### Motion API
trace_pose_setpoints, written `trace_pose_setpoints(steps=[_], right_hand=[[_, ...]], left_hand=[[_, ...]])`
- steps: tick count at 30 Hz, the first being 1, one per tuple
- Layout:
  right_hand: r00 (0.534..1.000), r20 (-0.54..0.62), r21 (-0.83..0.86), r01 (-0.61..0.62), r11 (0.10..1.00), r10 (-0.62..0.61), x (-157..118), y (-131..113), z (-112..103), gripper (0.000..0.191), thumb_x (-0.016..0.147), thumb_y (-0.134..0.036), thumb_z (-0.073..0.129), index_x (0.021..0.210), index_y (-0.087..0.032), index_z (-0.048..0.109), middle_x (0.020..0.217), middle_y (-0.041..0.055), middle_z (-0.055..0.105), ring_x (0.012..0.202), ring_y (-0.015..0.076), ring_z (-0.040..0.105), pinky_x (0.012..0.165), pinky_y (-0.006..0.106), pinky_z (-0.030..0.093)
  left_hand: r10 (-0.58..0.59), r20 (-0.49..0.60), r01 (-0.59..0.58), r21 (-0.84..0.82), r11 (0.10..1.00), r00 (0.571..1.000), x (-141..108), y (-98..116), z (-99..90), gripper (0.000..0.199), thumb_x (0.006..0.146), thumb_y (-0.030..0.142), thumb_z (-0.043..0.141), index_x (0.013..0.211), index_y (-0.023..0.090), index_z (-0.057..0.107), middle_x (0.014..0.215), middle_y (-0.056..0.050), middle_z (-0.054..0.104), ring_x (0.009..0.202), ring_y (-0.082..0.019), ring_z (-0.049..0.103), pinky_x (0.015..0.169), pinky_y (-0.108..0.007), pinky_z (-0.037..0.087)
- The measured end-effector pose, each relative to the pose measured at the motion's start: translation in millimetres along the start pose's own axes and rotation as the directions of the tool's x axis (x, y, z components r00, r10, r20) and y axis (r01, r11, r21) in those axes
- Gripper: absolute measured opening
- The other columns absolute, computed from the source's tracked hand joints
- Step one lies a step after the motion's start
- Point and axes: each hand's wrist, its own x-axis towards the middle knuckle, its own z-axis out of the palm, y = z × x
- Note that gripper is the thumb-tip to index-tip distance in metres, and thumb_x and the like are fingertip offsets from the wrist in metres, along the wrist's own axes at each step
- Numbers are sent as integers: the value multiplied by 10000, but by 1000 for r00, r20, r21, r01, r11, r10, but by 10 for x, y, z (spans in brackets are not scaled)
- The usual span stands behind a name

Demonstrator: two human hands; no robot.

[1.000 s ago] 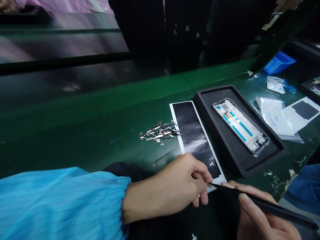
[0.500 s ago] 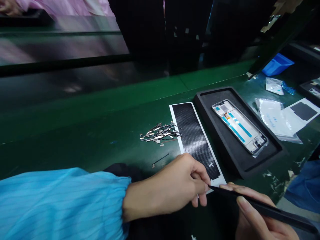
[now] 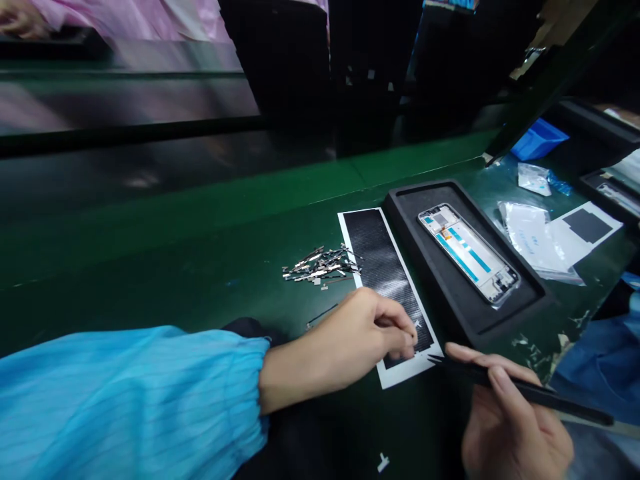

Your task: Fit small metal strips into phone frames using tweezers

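My left hand (image 3: 370,333), in a blue sleeve, is pinched above the lower part of a black ribbed sheet on white backing (image 3: 373,243). Whatever its fingertips hold is too small or hidden to name. Black tweezers (image 3: 570,401) are gripped in my right hand (image 3: 520,420). Their slightly parted tips point left, over the sheet's lower edge and apart from my left fingers. Left of the sheet, partly on its edge, lies a pile of thin black and silver strips (image 3: 320,265). One loose dark strip (image 3: 324,313) rests beside my left hand.
A phone frame (image 3: 467,250) with blue strips lies in a black tray (image 3: 425,280) right of the sheet. Plastic bags (image 3: 533,233), a white sheet (image 3: 605,217) and a blue bin (image 3: 540,139) are farther right. Across the bench sits a person in pink (image 3: 135,20).
My left fingers have drawn apart from the tweezer tips, upward over the sheet. The tweezers have tilted flatter in my right hand, and a small white scrap shows fully at the bottom.
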Motion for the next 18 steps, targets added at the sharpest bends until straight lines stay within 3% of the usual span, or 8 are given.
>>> trace_pose_setpoints(steps=[3,7,9,12,14,16,18], right_hand=[[988,151,-33,46,998,-41,-41,-79,1,82,655,-240,647,629,-168,618,680,45,666,631,157,636,677,273,505],[876,461,-129,223,966,-141,-144,-257,54,128,710,-194,610,823,-222,662,751,8,644,490,62,514,418,171,386],[837,513,-122,288,950,-188,-195,-358,131,185,705,-160,614,856,-253,664,724,-14,633,498,58,501,401,170,348],[831,487,-59,340,939,-270,-252,-486,247,190,685,-98,615,785,-251,666,672,-26,627,560,82,539,448,186,378],[831,474,-8,337,942,-293,-281,-549,294,160,657,-92,631,722,-235,662,647,-24,627,572,100,560,437,190,387],[808,506,30,334,942,-303,-311,-600,321,110,650,-122,645,687,-225,659,623,-18,623,558,110,568,424,194,396],[743,589,40,365,930,-317,-347,-646,349,64,656,-162,652,682,-220,662,617,-13,620,539,111,563,436,203,413]], left_hand=[[135,-120,-125,86,988,984,-100,130,20,97,707,155,563,687,128,654,654,18,564,627,-95,476,580,-187,365],[126,-221,-157,-129,979,967,-313,292,91,93,710,103,581,627,129,614,543,49,520,543,-61,451,513,-154,352],[122,-254,-186,-245,952,960,-420,329,121,125,703,59,571,600,129,583,513,55,524,533,-60,487,526,-150,378],[131,-300,-217,-274,937,945,-584,334,124,151,695,28,564,591,137,557,501,59,537,545,-68,524,549,-158,400],[156,-343,-218,-152,964,926,-721,316,93,162,691,36,571,577,148,548,508,62,533,543,-74,516,522,-168,382],[276,-380,-255,105,961,883,-894,282,47,144,703,66,575,599,165,569,564,59,557,576,-90,518,538,-189,377],[472,-329,-307,444,842,818,-1089,235,4,136,757,127,547,643,179,598,666,36,596,659,-123,531,592,-218,382]])
